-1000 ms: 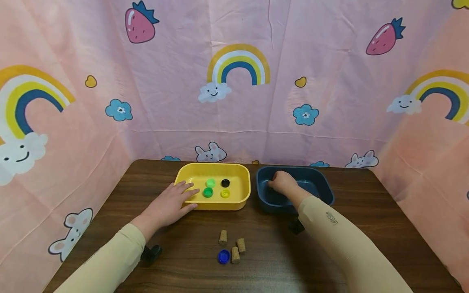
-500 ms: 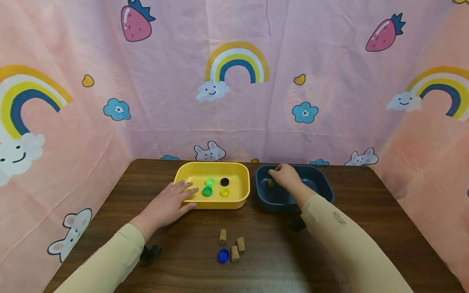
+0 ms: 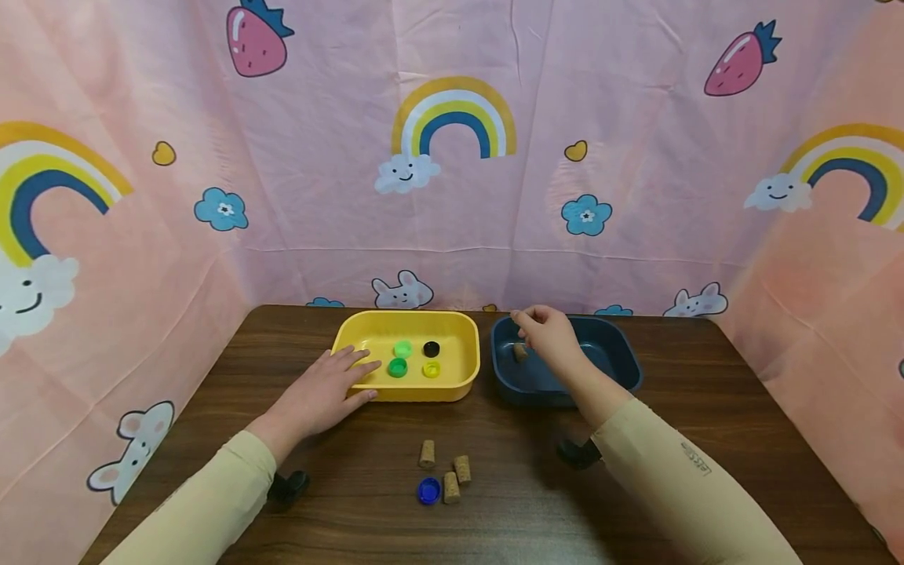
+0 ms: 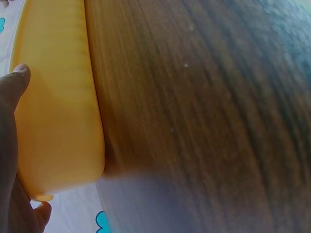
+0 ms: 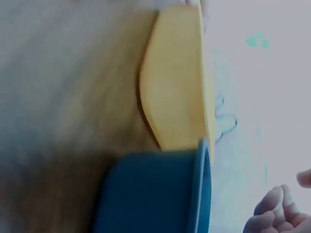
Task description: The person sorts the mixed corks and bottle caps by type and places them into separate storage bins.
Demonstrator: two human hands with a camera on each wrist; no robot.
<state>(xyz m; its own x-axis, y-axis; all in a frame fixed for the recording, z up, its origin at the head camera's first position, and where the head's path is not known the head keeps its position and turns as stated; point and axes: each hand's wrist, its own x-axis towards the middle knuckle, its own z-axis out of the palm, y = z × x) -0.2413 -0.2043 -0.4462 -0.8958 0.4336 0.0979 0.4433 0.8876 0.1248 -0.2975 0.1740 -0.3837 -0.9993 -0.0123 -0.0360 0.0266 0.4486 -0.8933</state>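
Observation:
My left hand (image 3: 328,388) rests over the near left corner of the yellow tray (image 3: 452,388), fingers spread across its rim. In the left wrist view the thumb (image 4: 19,77) lies against the outer wall. Inside are a light green cap (image 3: 402,349), a black cap (image 3: 431,349), a green cap (image 3: 398,367) and a yellow cap (image 3: 431,369). My right hand (image 3: 554,341) hovers above the dark blue tray (image 3: 606,357), fingers loosely bent and holding nothing, thumb apart from them in the right wrist view. A cork (image 3: 520,352) lies in that tray's left part.
Nearer on the wooden table (image 3: 353,510) lie three corks (image 3: 452,487) and a blue cap (image 3: 428,491). The two trays stand side by side at the back. A printed pink cloth (image 3: 318,196) hangs behind and on both sides.
My right hand has let go of the cork in the blue tray and risen up out of it. The left hand keeps its place on the yellow tray.

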